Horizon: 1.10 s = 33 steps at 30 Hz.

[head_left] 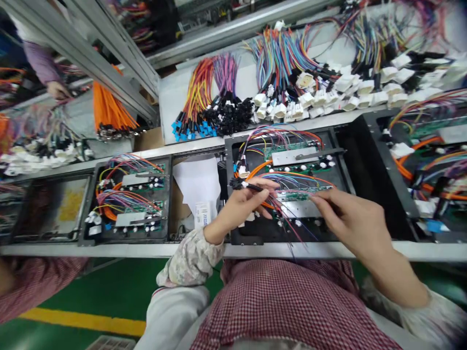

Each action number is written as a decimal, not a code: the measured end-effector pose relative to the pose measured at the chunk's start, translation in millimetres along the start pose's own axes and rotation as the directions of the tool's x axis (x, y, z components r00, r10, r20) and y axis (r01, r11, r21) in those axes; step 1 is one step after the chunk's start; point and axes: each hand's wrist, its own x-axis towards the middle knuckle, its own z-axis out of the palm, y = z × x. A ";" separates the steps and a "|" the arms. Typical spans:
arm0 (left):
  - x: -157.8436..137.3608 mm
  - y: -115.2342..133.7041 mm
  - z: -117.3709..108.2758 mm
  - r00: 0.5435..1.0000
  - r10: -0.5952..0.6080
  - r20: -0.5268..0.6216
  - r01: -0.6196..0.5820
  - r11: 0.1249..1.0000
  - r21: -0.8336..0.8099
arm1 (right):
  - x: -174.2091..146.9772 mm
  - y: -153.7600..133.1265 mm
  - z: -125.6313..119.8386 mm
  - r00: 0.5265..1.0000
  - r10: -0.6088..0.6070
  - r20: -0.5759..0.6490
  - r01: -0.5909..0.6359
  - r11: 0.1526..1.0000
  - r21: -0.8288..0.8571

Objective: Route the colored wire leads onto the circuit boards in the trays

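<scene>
My left hand (241,209) is closed around a bundle of thin wires (288,221) with black connectors (239,184) at the ends. The connectors stick out to its left, and dark and pink loose ends hang toward the table edge. With fingertips pinched together, my right hand (352,221) grips a thin wire over the lower circuit board (302,196). Both hands are above a black tray (242,236) that holds two green boards with silver metal plates (295,156). Orange and multicoloured wires arch over the boards. My left hand covers part of the tray's lower left.
Orange-yellow wires with blue connectors (193,127), purple wires (225,73) and white-connector harnesses (280,109) lie on the shelf behind. Another wired tray (166,194) is to the left, past white paper (197,177). A co-worker's hand (58,90) shows at upper left.
</scene>
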 end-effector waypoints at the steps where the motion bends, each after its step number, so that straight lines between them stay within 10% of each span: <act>1: -0.2 1.9 -0.8 1.000 0.000 0.001 0.000 1.000 -0.012 | 1.6 -0.8 3.5 1.000 -0.010 -0.007 0.010 1.000 -0.016; 12: 0.7 9.1 -5.5 0.997 -0.054 -0.046 0.055 0.998 0.037 | 8.1 0.1 32.6 0.998 -0.008 0.067 0.013 0.996 -0.088; 33: 1.9 4.1 -6.5 0.998 0.021 -0.053 -0.018 0.998 0.065 | 5.1 -5.8 11.2 0.998 -0.038 0.048 0.039 0.999 -0.013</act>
